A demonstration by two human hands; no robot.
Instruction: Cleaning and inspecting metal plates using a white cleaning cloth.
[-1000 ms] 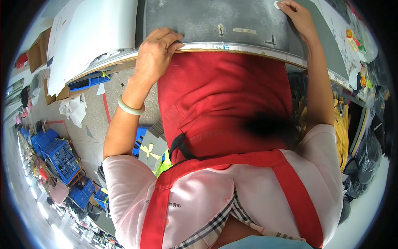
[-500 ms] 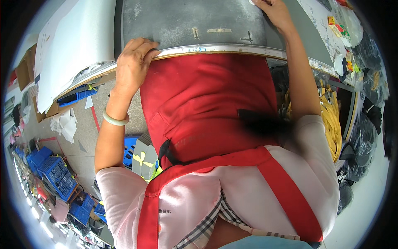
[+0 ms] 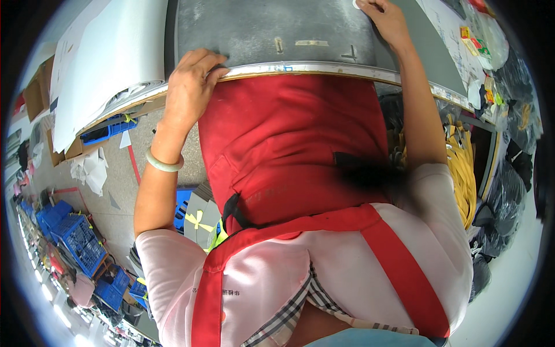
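Observation:
A dark grey sheet (image 3: 260, 29) with pale smudges covers the tabletop in front of me. At its near left, my left hand (image 3: 192, 84) rests over the table edge, fingers bent and touching the surface, thumb a little apart from them. Farther off, at the top right, my right hand (image 3: 386, 22) has its fingers closed on a small white round piece (image 3: 356, 4), partly cut off by the picture's top. Two short tape strips and a dark angled mark show near the front edge of the sheet.
A large white roll of sheeting (image 3: 110, 63) lies left on the table. The table's pale front edge (image 3: 312, 72) runs close to my red apron. Yellow straps (image 3: 459, 173) and black plastic bags (image 3: 503, 202) are at the right. Blue crates (image 3: 78, 237) stand lower left.
The view has shifted slightly, so the table sits a little farther right. My left hand has hardly moved, and my right hand still holds the small white piece.

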